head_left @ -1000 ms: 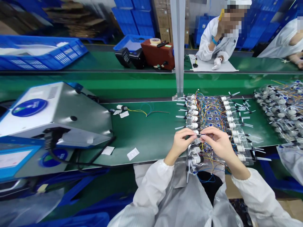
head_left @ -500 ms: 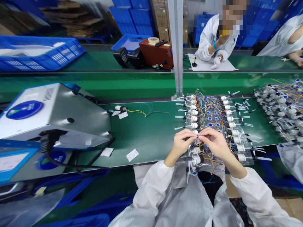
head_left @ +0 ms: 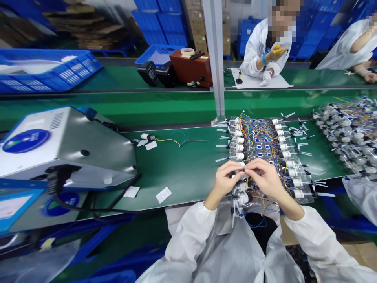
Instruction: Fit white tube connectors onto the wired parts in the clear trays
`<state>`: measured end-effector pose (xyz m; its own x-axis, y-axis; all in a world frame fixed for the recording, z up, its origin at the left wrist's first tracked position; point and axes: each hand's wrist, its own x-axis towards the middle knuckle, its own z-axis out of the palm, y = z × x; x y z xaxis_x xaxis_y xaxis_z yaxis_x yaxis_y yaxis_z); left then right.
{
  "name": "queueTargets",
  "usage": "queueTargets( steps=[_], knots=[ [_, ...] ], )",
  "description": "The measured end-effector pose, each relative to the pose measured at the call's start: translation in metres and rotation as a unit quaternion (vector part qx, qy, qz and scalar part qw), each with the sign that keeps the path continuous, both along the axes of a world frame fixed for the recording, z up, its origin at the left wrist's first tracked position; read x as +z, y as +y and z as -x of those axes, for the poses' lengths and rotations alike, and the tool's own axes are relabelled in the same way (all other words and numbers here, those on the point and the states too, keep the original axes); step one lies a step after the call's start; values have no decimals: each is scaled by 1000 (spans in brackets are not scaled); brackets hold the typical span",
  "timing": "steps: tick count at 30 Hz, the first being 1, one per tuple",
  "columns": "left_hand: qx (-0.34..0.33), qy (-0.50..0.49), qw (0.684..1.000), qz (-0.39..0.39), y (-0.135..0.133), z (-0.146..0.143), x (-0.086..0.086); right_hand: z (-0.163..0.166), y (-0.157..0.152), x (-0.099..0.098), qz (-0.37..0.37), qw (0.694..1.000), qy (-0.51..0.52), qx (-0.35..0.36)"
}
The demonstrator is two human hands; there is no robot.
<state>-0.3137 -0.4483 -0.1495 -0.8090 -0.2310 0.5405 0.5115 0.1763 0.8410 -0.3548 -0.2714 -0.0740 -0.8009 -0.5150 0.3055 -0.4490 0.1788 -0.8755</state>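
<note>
My left hand [head_left: 225, 179] and my right hand [head_left: 265, 179] meet fingertip to fingertip over a clear tray of small white-capped parts with coloured wires [head_left: 262, 151]. Both pinch one small white-and-black wired part [head_left: 244, 169] between them, just above the tray's near rows. The tray lies on the green work mat [head_left: 188, 169] and hangs a little over its front edge. What the fingers do to the part is too small to make out.
A grey and blue machine [head_left: 59, 153] with a black cable fills the left. One loose wired part [head_left: 147, 137] and white slips [head_left: 164, 194] lie on the mat. A heap of similar parts [head_left: 350, 133] sits at right. Across the conveyor, a person in white [head_left: 265, 43] sits by a red box [head_left: 191, 67].
My hands stay pinched on the same part, almost unmoved. The view has shifted slightly. The person opposite has lowered a hand from the head, and it now holds something yellow.
</note>
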Motion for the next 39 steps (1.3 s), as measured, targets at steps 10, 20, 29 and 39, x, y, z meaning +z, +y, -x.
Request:
queueTargets(
  steps=[10, 20, 29, 39],
  knots=[
    [-14, 4, 997, -75, 1, 1, 1, 1, 5, -6, 1, 1000, -7, -4],
    [-45, 9, 998, -43, 1, 1, 1, 2, 6, -17, 21, 999, -38, 5],
    [-64, 40, 997, 11, -10, 1, 4, 3, 5, -12, 7, 1000, -27, -3],
    [63, -213, 965, -142, -60, 2, -13, 21, 23, -28, -172, 973, 150, -15]
  ],
)
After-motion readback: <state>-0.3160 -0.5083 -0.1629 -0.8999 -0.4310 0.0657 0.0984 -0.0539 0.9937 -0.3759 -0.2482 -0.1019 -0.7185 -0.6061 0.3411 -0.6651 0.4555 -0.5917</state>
